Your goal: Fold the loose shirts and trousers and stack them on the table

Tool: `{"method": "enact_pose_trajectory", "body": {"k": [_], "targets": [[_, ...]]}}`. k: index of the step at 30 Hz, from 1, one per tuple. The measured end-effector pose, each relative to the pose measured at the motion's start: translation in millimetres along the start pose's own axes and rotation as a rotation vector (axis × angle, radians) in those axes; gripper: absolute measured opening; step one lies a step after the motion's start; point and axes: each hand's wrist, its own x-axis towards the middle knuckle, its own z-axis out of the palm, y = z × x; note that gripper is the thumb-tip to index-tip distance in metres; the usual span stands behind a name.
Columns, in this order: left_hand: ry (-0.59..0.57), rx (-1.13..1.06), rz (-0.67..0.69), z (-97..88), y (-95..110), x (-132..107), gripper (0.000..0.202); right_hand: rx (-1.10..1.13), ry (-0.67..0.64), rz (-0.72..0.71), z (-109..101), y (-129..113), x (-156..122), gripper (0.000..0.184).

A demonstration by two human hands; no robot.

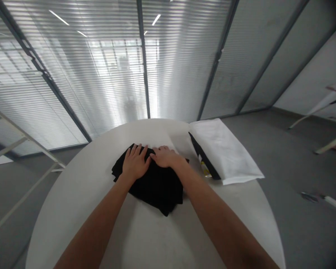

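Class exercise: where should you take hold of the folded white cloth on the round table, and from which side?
Probably best to pinch the folded white cloth by its long right edge, coming from the right. It lies flat, and that edge runs near the rim of the round table, so fingers can get under it; the left edge has a black strip along it.

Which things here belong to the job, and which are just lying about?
Job: left hand and right hand, both flat on the folded black cloth, on the round white table.

Lying about: folded white cloth; black strip with yellow label.
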Motion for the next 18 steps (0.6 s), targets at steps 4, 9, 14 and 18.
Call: {"method": "enact_pose_trajectory", "body": {"k": [4, 9, 14, 18], "targets": [[0.043, 0.019, -0.209, -1.1, -5.7, -13.3, 0.059, 0.0, 0.125, 0.058, 22.7, -12.0, -6.2, 0.065], [0.04, -0.005, -0.276, -5.1, -19.7, -37.4, 0.06, -0.001, 0.297, 0.046, 41.9, -13.5, -26.2, 0.062], [0.038, -0.034, -0.262, -9.1, -28.9, -59.3, 0.06, -0.025, 0.384, 0.121, 50.5, -28.9, -59.2, 0.06], [0.038, -0.029, -0.288, -10.6, -29.7, -73.9, 0.059, -0.06, 0.414, 0.191, 54.8, -42.3, -85.5, 0.061]]}}
